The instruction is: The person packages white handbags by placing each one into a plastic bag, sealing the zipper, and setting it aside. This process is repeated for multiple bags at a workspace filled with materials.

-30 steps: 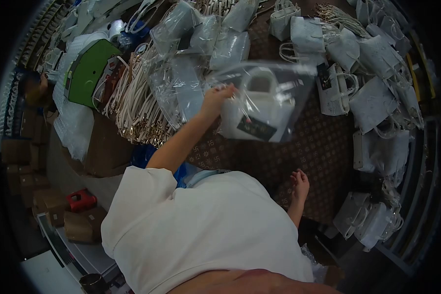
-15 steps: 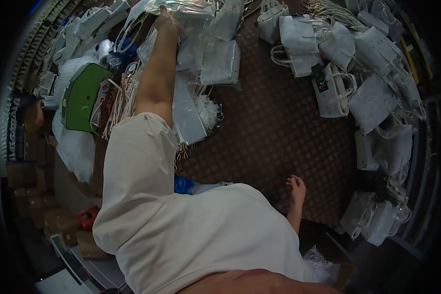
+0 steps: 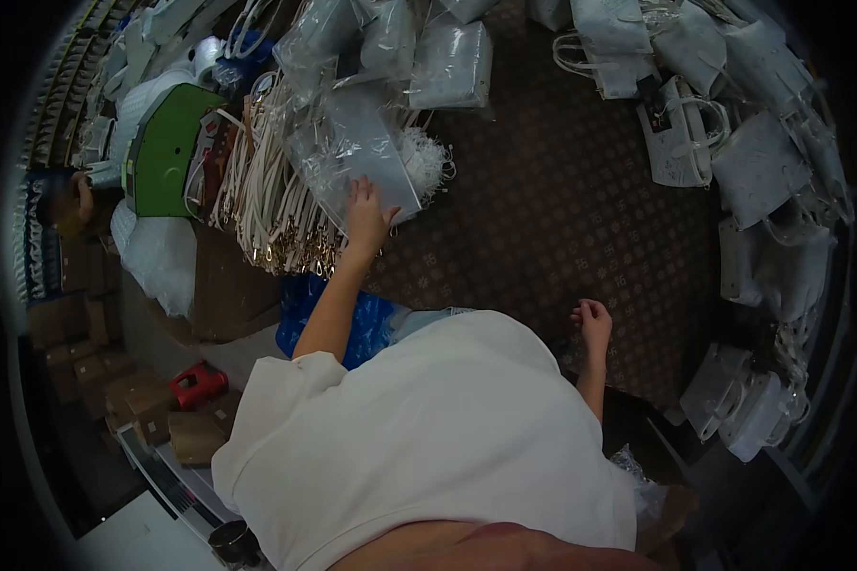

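Note:
My left hand [image 3: 367, 217] lies with fingers stretched out and thumb apart on the lower part of a stack of clear plastic bags [image 3: 360, 133]. Left of the stack is a thick bundle of cream straps [image 3: 267, 181] with gold-coloured metal clips at the near end. A tangle of white strings [image 3: 427, 162] sits at the stack's right side. My right hand [image 3: 593, 325] hovers at the near part of the brown patterned tabletop [image 3: 543, 219], fingers loosely curled, nothing visible in it.
Plastic-wrapped pale handbags [image 3: 452, 67] stand at the far side. More white handbags [image 3: 676, 133] line the right. A green panel [image 3: 169, 152] stands at the left, with a blue plastic bag [image 3: 367, 328] near my body. Cardboard boxes [image 3: 138, 400] and a red object [image 3: 200, 383] are lower left.
My left hand has come back from the far plastic-wrapped items to the clear bag stack. Plastic bags now cover more of the stack's upper part. The view has shifted; my right hand stays loosely curled.

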`<move>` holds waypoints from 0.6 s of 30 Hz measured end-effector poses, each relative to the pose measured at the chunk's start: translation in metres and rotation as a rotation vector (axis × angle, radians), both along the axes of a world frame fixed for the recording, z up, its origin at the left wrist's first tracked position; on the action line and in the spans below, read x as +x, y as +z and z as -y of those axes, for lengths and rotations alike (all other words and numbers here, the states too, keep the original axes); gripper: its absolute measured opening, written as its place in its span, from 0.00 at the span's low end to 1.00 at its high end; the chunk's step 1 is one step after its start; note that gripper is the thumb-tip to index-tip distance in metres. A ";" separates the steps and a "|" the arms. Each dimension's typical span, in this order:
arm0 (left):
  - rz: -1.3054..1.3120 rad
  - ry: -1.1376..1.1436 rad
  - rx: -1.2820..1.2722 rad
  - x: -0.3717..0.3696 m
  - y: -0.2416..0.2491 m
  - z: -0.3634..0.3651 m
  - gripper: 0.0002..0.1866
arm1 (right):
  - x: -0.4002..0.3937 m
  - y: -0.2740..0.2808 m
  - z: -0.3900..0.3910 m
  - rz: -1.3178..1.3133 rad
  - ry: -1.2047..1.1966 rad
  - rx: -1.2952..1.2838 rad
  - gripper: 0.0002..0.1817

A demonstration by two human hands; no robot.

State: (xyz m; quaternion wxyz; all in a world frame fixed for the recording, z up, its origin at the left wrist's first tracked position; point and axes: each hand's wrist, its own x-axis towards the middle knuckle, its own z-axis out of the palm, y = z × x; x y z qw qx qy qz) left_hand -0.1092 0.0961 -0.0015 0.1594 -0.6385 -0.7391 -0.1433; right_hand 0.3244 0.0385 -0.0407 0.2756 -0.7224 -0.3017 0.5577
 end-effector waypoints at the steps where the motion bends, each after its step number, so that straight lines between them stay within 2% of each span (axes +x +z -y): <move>1: 0.002 0.012 -0.005 -0.008 -0.021 0.006 0.13 | 0.001 -0.002 -0.002 0.024 0.011 -0.029 0.09; 2: 0.254 -0.053 0.041 -0.018 -0.042 0.010 0.11 | 0.001 -0.001 -0.004 0.027 0.022 -0.033 0.09; 3: 0.505 -0.121 0.093 -0.018 -0.039 0.010 0.09 | 0.001 0.001 -0.007 0.025 0.053 -0.031 0.09; 5: 0.487 -0.070 0.075 -0.016 -0.033 0.006 0.08 | 0.004 0.000 -0.007 0.031 0.080 -0.022 0.09; 7: 0.473 -0.024 0.061 -0.002 0.000 0.002 0.07 | 0.008 -0.006 -0.003 -0.026 0.149 0.079 0.10; 9: 0.329 -0.068 -0.150 0.014 0.040 0.001 0.07 | 0.007 -0.001 0.003 -0.029 0.159 0.095 0.10; 10: 0.328 -0.085 -0.149 0.034 0.064 0.002 0.07 | 0.004 0.002 0.008 -0.038 0.173 0.102 0.12; 11: 0.671 -0.195 -0.159 0.065 0.089 0.007 0.08 | 0.000 0.004 0.012 -0.034 0.158 0.099 0.12; 12: 1.016 -0.301 -0.169 0.092 0.109 0.009 0.09 | -0.007 0.006 0.013 -0.084 0.268 0.191 0.17; 13: 1.023 -0.313 -0.178 0.113 0.125 0.009 0.09 | -0.014 0.010 0.014 -0.131 0.379 0.283 0.24; 15: 1.613 -0.324 -0.437 0.148 0.149 0.008 0.09 | -0.044 0.043 0.011 -0.061 0.424 0.417 0.40; 17: 1.766 -0.265 -0.454 0.166 0.154 -0.007 0.08 | -0.056 0.014 -0.004 -0.029 0.489 0.926 0.51; 18: 1.956 -0.254 -0.416 0.167 0.133 -0.020 0.06 | -0.058 0.025 -0.007 -0.007 0.473 0.928 0.51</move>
